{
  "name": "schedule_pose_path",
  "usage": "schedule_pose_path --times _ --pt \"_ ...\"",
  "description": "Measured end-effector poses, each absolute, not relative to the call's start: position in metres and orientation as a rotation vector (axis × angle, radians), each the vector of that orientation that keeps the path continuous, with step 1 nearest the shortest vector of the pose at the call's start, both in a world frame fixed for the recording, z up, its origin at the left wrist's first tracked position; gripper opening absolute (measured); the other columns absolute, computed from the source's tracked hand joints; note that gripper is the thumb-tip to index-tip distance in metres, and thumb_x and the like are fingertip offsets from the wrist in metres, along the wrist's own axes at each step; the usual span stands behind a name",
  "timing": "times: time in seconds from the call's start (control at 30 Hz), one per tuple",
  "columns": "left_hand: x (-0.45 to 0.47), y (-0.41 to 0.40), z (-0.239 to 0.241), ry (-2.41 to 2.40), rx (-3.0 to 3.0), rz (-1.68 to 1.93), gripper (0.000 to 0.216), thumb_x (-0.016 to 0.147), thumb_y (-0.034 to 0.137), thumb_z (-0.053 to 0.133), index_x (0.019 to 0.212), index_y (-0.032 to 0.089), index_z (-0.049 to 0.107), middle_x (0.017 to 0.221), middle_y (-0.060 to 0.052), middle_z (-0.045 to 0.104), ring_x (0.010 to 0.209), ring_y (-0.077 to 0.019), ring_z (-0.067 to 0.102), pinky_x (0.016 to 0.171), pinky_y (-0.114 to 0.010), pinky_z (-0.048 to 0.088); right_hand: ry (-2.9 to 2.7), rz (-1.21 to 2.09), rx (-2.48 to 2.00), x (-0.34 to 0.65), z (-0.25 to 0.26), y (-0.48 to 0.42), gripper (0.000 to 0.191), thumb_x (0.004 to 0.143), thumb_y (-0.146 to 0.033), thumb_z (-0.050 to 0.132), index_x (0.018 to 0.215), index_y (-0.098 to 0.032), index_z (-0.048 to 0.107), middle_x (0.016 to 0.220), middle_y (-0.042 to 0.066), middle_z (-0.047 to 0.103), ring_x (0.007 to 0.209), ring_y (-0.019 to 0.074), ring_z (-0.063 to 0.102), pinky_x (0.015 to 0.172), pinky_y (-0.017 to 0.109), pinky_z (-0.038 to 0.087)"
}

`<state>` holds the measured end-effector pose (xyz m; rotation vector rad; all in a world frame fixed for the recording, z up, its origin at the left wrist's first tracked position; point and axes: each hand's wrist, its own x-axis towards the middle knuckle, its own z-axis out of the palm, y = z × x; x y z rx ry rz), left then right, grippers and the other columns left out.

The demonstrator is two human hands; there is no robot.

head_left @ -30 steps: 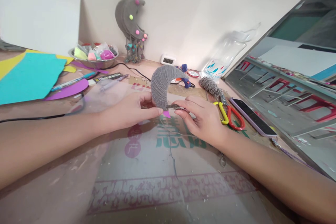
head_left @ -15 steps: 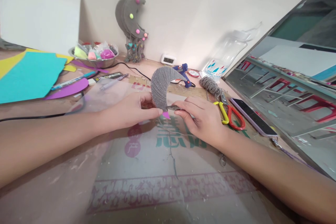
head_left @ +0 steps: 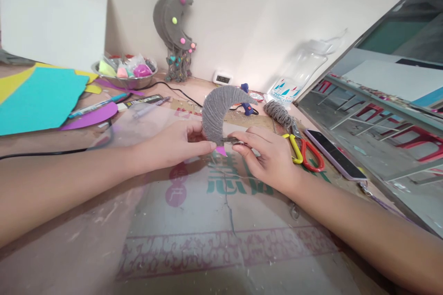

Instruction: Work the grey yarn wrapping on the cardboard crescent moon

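A crescent moon [head_left: 216, 113] wound with grey yarn stands upright above the mat, its purple tip [head_left: 221, 150] bare at the lower end. My left hand [head_left: 185, 140] pinches the crescent near its bottom between thumb and fingers. Close to that same end, my right hand [head_left: 265, 150] is closed on a short dark grey length of yarn [head_left: 231, 140] that reaches to the crescent. A thin grey strand [head_left: 227, 205] trails over the mat below the hands. The fingertips of both hands are partly hidden.
To the right lie a yarn skein [head_left: 278, 114], scissors [head_left: 308, 153] and a phone [head_left: 334, 153]. Behind are a blue glue gun [head_left: 247, 107], a clock [head_left: 222, 78] and a plastic bottle [head_left: 301, 71]. Left are a bowl [head_left: 126, 82] of clay and a turquoise sheet [head_left: 41, 101]. A decorated moon [head_left: 175, 23] hangs behind.
The crescent has shifted slightly right and its upper tip has turned a little further right. Both hands keep their hold and have barely moved.
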<state>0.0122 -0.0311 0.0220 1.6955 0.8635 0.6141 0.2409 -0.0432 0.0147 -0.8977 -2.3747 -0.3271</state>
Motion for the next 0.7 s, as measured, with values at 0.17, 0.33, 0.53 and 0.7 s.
schedule_pose_path --times 0.17,0.33,0.53,0.7 --pt "0.0119 -0.0311 0.0228 0.883 1.703 0.611 0.013 0.083 0.029 0.054 0.087 0.018 0.06 0.059 0.005 0.048 0.043 -0.0058 0.04 0.038 -0.018 0.032 -2.379 -0.365 -0.892 0.2399 0.016 -0.0431 0.021 0.089 -0.025 0.053 0.102 -0.015 0.066 0.079 0.005 0.064 0.073 0.016 0.059 0.067 0.028 0.045" --pt "0.013 -0.0321 0.0252 0.853 1.698 0.642 0.011 0.082 0.023 0.054 0.087 0.016 0.061 0.061 0.005 0.052 0.046 -0.0054 0.042 0.041 -0.017 0.033 -2.387 -0.424 -0.865 0.2403 0.0167 -0.0431 0.019 0.09 -0.025 0.053 0.101 -0.015 0.065 0.076 0.004 0.063 0.07 0.0151 0.058 0.064 0.027 0.043" --pt "0.0136 -0.0313 0.0238 0.863 1.714 0.644 0.01 0.081 0.023 0.055 0.085 0.016 0.061 0.062 0.005 0.054 0.047 -0.0059 0.042 0.043 -0.018 0.034 -2.404 -0.451 -0.853 0.2418 0.0156 -0.0414 0.021 0.09 -0.026 0.053 0.104 -0.016 0.065 0.08 0.005 0.066 0.073 0.0156 0.058 0.065 0.028 0.043" --pt "0.0141 -0.0307 0.024 0.844 1.734 0.671 0.012 0.08 0.02 0.055 0.088 0.015 0.063 0.063 0.005 0.054 0.05 -0.0066 0.043 0.049 -0.019 0.037 -2.384 -0.385 -0.862 0.2438 0.0132 -0.0408 0.022 0.089 -0.026 0.054 0.107 -0.017 0.064 0.081 0.005 0.065 0.074 0.0159 0.059 0.067 0.028 0.044"
